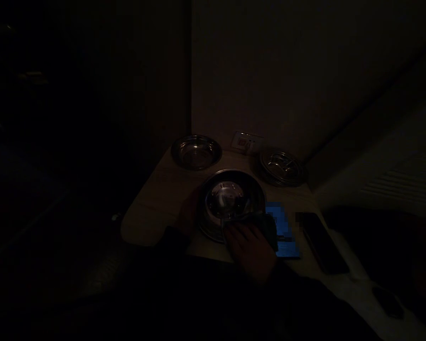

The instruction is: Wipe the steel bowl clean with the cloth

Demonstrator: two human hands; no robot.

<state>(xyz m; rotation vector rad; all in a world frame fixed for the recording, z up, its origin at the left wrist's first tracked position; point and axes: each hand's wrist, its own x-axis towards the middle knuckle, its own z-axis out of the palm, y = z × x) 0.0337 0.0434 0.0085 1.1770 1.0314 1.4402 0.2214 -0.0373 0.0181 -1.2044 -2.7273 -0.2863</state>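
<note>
In dim light a shiny metal bowl sits near the front of a small wooden table. My left hand is at the bowl's left rim, fingers curled against its side and mostly lost in shadow. Over the near right rim lies my right hand, its fingers laid on a dark greenish cloth. The cloth is pressed between those fingers and the bowl, partly hanging past the right edge. Behind to the left rests a shallow metal dish. A stack of metal plates stands at the back right.
The wooden tabletop meets a wall with a socket plate. Right of the bowl glows a blue, pixelated screen. A dark phone-like slab lies beside it, and a smaller dark object lies on a pale surface.
</note>
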